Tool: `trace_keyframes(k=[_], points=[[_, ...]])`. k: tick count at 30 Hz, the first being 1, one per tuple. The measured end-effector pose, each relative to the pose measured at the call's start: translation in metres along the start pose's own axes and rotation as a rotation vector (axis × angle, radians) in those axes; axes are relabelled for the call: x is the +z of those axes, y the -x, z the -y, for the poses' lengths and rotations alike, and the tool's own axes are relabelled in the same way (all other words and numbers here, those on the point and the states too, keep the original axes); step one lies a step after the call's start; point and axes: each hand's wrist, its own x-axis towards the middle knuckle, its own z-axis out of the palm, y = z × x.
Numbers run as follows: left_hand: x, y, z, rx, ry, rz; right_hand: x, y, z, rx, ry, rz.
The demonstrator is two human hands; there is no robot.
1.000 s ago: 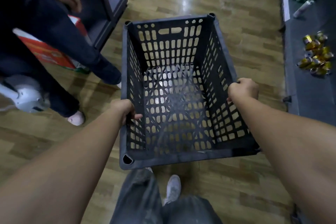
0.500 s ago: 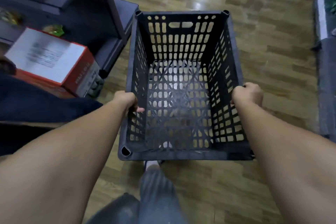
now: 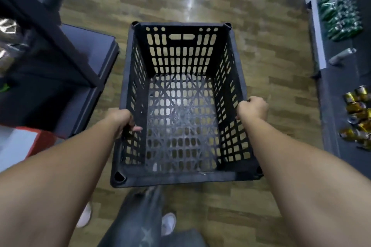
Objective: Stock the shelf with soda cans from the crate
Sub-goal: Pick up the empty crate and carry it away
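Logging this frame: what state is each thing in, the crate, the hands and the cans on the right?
Black perforated plastic crate: empty, held by both side rims.
Left hand: grip curled over the left rim.
Right hand: grip curled over the right rim.
Green cans: grouped on the right shelf.
Gold cans: loose cluster on the shelf, nearer.
Single silver can: alone between the groups; upright or lying unclear.
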Motion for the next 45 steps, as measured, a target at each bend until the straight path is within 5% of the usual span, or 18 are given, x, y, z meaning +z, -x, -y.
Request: trace_keyframes(k=[11,28,36,45], points=[[0.077,-0.111,-0.257,0.054,0.067,0.066,0.010,-0.196,0.211,-0.054,0.042,-0.049],[0.205,-0.310,-0.605,0.059,0.183,-0.056,0.078,-0.535,0.538,-0.137,0.028,0.084],[0.239,-0.482,-0.743,0.013,0.237,-0.110,0.186,-0.683,0.678,-0.141,0.033,0.105],[0.308,-0.708,-0.761,-0.092,0.291,-0.269,0.390,-0.875,0.717,-0.218,0.163,0.182]])
